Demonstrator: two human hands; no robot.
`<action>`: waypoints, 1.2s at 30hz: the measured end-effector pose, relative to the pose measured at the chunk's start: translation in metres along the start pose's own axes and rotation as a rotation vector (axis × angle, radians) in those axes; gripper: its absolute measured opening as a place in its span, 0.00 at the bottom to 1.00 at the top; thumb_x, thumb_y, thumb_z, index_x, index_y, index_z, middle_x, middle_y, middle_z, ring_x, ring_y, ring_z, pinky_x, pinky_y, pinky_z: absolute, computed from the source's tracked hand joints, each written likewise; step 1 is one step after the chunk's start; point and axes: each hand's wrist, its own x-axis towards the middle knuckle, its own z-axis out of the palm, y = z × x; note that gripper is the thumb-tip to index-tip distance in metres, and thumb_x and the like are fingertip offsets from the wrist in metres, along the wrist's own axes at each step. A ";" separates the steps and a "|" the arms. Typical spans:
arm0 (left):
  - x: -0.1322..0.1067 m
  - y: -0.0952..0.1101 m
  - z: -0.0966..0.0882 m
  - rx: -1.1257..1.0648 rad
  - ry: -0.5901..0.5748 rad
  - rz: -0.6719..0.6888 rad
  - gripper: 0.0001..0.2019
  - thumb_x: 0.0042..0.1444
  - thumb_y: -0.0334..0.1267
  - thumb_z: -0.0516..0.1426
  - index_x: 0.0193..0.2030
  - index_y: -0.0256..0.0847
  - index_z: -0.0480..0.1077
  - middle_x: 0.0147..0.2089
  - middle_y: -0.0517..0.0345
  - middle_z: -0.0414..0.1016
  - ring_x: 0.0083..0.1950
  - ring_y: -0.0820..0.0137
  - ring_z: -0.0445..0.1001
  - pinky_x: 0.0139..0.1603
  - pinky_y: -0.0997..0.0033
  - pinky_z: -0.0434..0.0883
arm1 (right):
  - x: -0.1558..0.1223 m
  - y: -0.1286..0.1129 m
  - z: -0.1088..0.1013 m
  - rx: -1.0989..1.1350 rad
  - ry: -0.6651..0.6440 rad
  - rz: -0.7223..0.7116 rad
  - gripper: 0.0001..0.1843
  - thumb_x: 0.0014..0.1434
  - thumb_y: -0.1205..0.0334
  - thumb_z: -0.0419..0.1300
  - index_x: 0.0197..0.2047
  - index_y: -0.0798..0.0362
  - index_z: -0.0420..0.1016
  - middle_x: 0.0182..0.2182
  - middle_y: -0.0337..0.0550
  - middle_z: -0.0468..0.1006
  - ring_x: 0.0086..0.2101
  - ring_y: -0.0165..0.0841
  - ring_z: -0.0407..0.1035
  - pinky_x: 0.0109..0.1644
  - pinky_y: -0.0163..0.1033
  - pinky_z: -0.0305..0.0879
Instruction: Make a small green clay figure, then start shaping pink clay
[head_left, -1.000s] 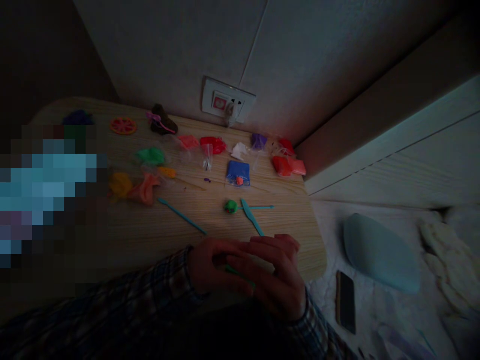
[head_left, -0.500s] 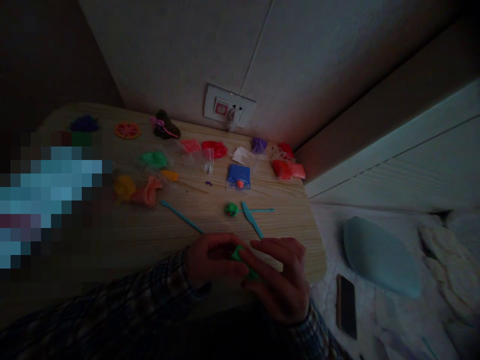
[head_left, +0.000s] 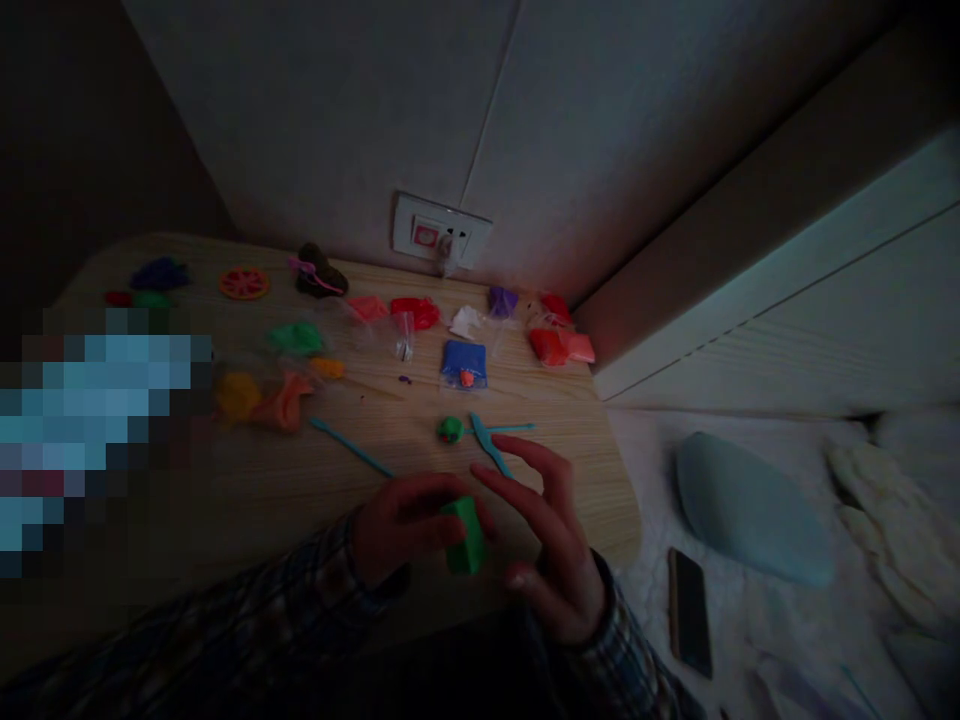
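Observation:
A green block of modelling clay (head_left: 466,538) is held between the thumb and fingers of my left hand (head_left: 409,525), over the table's near edge. My right hand (head_left: 551,530) is just to the right with its fingers spread, apart from the block and holding nothing. Its fingertips come close to a teal plastic knife (head_left: 491,445) on the table. Beside the knife sits a small green clay ball (head_left: 450,430) with dark and red marks, and a thin teal stick (head_left: 517,428) lies behind the knife. Another teal stick (head_left: 351,446) lies left of my hands.
Bags of coloured clay, among them a blue packet (head_left: 464,362), a red one (head_left: 415,312) and a green one (head_left: 296,338), lie across the wooden table (head_left: 390,400). A wall socket (head_left: 441,232) is behind. At right lie a phone (head_left: 690,612) and a pale blue rounded object (head_left: 750,508).
My right hand has come off the green clay and its fingers have spread. The clay now shows as a squared block in my left hand. The whole view has shifted slightly.

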 end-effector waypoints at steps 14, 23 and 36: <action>0.005 -0.005 -0.001 0.194 0.164 0.011 0.20 0.36 0.49 0.66 0.31 0.36 0.69 0.28 0.62 0.68 0.31 0.73 0.66 0.32 0.75 0.65 | 0.009 0.004 0.008 -0.010 0.111 -0.028 0.09 0.57 0.63 0.56 0.43 0.53 0.64 0.50 0.48 0.67 0.51 0.39 0.59 0.52 0.46 0.55; 0.001 -0.011 -0.005 0.352 0.082 0.114 0.17 0.41 0.44 0.65 0.36 0.38 0.71 0.40 0.57 0.67 0.43 0.67 0.68 0.44 0.70 0.66 | 0.004 0.010 0.012 -0.160 0.188 -0.220 0.10 0.62 0.65 0.50 0.41 0.54 0.71 0.43 0.47 0.73 0.46 0.37 0.63 0.48 0.46 0.57; 0.003 -0.008 -0.006 0.323 0.066 0.090 0.14 0.38 0.42 0.66 0.29 0.36 0.72 0.32 0.59 0.67 0.36 0.70 0.67 0.39 0.72 0.65 | 0.006 0.004 0.007 -0.177 0.209 -0.240 0.09 0.63 0.65 0.51 0.41 0.55 0.72 0.37 0.43 0.77 0.41 0.33 0.66 0.43 0.43 0.55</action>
